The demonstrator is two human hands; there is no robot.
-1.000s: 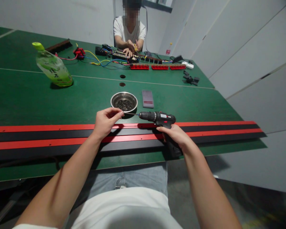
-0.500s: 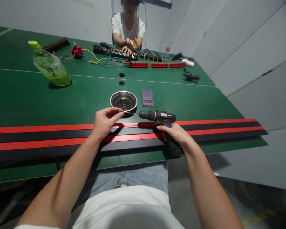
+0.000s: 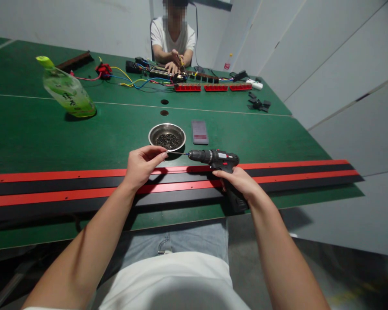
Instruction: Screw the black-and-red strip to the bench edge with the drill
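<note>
Just on the near side of the round, silver metal bowl point(image 3: 167, 128) of small dark pieces point(image 3: 168, 141), the left hand point(image 3: 141, 164) pinches the left end of a thin, straight metal bit point(image 3: 178, 153) between thumb and fingers. From there the bit's long axis runs rightward to the front of the black cordless drill point(image 3: 210, 157), near and right of the bowl. Farthest right of the bowl, the right hand point(image 3: 236, 179), nearer the drill's body, grips its handle over long red-and-black strips point(image 3: 278, 177).
</note>
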